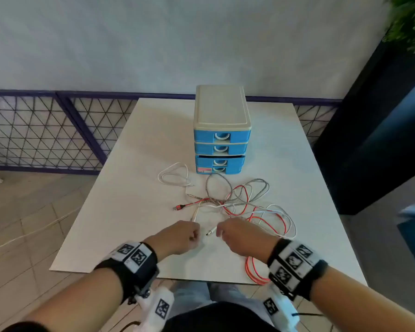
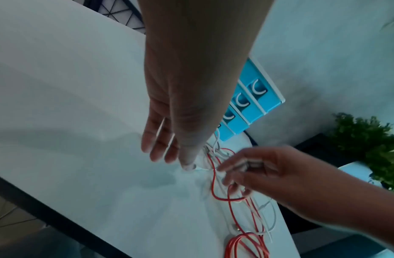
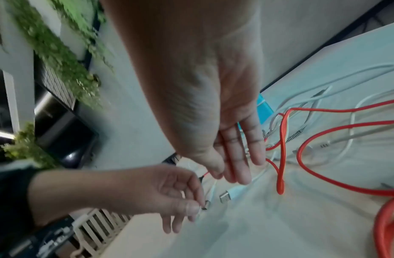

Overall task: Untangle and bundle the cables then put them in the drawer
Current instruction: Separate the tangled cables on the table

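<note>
A tangle of red (image 1: 240,199), white (image 1: 283,213) and grey braided (image 1: 261,185) cables lies on the white table (image 1: 134,212), in front of a blue drawer unit (image 1: 222,140). One lower drawer (image 1: 219,161) sits slightly forward. My left hand (image 1: 195,236) pinches the small plug (image 3: 206,205) of a white cable between thumb and forefinger. My right hand (image 1: 219,232), close beside it, holds a white cable just behind its USB plug (image 1: 210,232). That plug (image 3: 226,195) pokes out past my right fingers (image 3: 236,167). A red cable loop (image 1: 256,271) hangs over the table's near edge.
A separate white cable loop (image 1: 175,176) lies left of the drawer unit. A wire-mesh fence (image 1: 46,133) runs behind and left of the table. To the right stand a dark cabinet (image 1: 381,140) and a green plant (image 1: 412,20). A thin cord (image 1: 34,228) trails on the tiled floor.
</note>
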